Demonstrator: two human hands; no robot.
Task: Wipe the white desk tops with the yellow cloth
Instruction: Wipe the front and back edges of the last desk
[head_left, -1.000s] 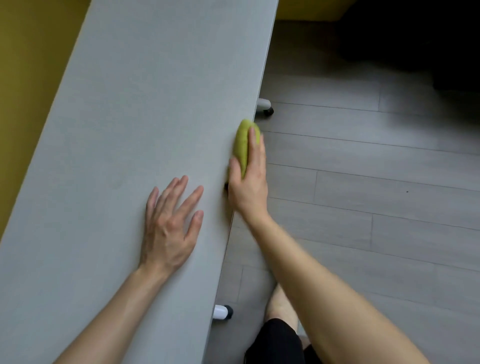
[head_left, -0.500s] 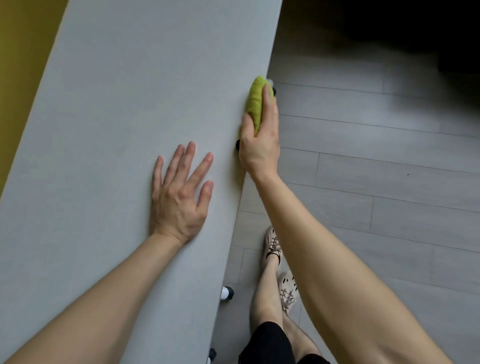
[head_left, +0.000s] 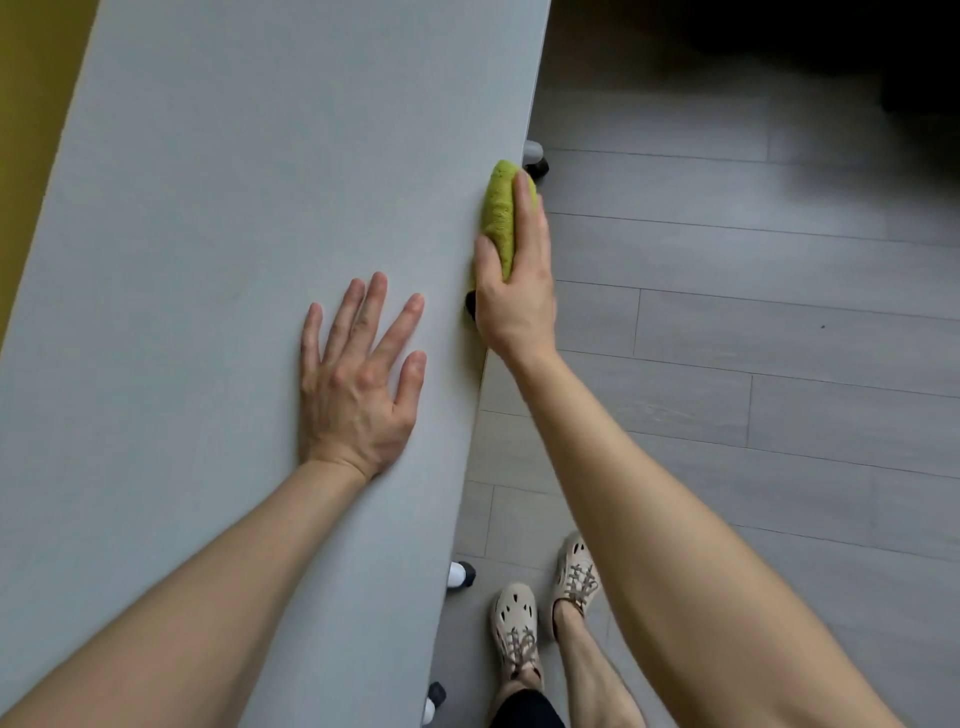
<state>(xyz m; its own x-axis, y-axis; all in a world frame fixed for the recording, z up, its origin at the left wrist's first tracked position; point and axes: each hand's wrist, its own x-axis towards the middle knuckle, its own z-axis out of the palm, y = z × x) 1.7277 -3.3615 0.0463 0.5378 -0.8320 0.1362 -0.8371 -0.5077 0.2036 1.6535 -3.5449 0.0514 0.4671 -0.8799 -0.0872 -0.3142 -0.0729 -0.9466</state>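
Observation:
The white desk top (head_left: 234, 218) runs from bottom left to top middle, its long right edge slanting down the centre. A bunched yellow-green cloth (head_left: 500, 208) sits against that right edge. My right hand (head_left: 514, 280) holds the cloth, thumb on the desk side and fingers over the outer side of the edge. My left hand (head_left: 358, 374) lies flat on the desk top with fingers spread, a little left of and below the right hand, holding nothing.
Grey plank floor (head_left: 753, 364) lies right of the desk. Desk castors show under the edge: one (head_left: 535, 158) just beyond the cloth, another (head_left: 460, 574) lower down. My feet in beige shoes (head_left: 545, 608) stand beside the desk. A yellow wall (head_left: 31, 130) borders the left.
My right hand slid the cloth forward along the desk's right edge, then back a little towards me. My left hand stays flat on the desk; my feet have come into view.

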